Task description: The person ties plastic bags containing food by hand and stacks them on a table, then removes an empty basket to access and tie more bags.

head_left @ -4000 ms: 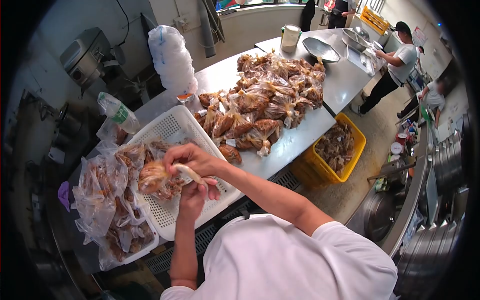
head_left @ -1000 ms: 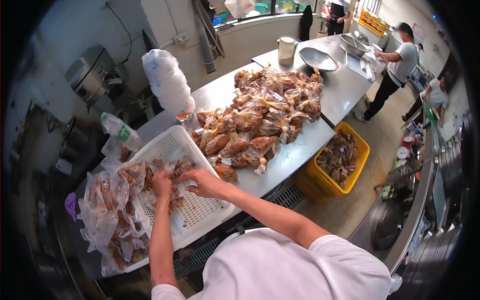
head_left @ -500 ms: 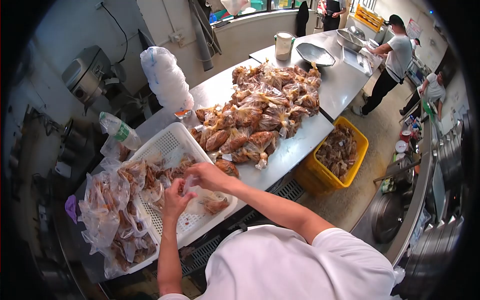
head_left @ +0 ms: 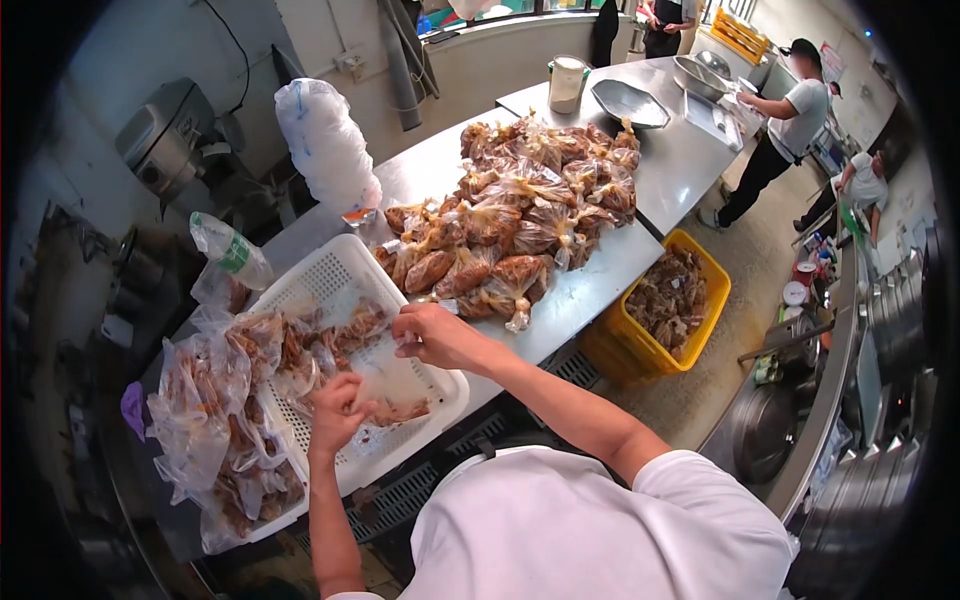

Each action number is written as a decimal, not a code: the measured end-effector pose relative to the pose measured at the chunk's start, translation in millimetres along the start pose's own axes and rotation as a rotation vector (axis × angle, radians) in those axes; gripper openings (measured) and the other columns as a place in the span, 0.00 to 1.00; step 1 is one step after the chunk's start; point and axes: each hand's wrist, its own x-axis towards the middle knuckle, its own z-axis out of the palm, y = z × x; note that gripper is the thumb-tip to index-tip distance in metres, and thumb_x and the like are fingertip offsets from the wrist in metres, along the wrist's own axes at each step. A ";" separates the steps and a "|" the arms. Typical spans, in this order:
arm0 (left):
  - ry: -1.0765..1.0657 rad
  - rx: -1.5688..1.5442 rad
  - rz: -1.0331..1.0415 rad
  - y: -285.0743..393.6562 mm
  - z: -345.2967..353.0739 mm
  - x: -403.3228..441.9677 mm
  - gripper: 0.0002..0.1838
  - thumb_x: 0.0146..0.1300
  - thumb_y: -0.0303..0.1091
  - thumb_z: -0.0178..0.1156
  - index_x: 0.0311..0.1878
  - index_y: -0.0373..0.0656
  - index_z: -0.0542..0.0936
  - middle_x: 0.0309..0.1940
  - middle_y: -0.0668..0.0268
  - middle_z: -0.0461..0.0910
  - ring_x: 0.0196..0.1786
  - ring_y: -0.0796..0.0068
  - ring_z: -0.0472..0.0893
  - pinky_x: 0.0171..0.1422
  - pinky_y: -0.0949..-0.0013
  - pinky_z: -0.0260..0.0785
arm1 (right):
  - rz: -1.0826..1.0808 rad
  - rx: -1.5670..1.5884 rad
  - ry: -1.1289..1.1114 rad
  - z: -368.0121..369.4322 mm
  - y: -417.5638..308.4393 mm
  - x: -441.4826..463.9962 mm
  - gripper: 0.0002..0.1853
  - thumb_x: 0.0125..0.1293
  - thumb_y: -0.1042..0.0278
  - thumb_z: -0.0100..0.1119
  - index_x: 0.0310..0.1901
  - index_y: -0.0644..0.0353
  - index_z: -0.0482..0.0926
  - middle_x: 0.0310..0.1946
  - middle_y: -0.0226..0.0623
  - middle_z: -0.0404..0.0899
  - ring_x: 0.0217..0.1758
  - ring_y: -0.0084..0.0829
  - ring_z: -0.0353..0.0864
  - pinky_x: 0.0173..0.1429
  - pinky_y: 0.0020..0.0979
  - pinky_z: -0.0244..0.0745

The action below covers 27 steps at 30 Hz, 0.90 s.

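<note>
1. My hands have just drawn apart: half a second ago they met over the basket (head_left: 330,275) with clear film between them. Now my left hand (head_left: 338,412) is over the basket's middle, toward its near edge, and my right hand (head_left: 438,337) is by its right edge.
2. My left hand's fingers are curled in, my right hand's bent downward; whether either pinches film I cannot tell.
3. The piece (head_left: 404,412) lies in the basket toward its near right corner, right of my left hand. It sits slightly further left than half a second ago; a second ago, nothing like it showed there.
4. I take that to mean one portion now stands apart from the loose meat (head_left: 360,325), which lies across the basket's middle and left.
5. The bags (head_left: 195,400) are still heaped over the basket's left edge.
6. Beyond the basket's right edge, the filled bags (head_left: 500,225) look unchanged on the tabletop (head_left: 625,262), so the change is all inside the basket.
</note>
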 end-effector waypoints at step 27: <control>0.443 0.122 0.007 31.6 45.8 19.4 0.33 0.65 0.29 0.69 0.72 0.41 0.70 0.57 0.61 0.76 0.51 0.72 0.78 0.58 0.71 0.70 | 0.268 0.518 0.464 102.0 21.0 -11.5 0.16 0.73 0.59 0.62 0.50 0.65 0.81 0.37 0.38 0.86 0.41 0.28 0.83 0.47 0.35 0.79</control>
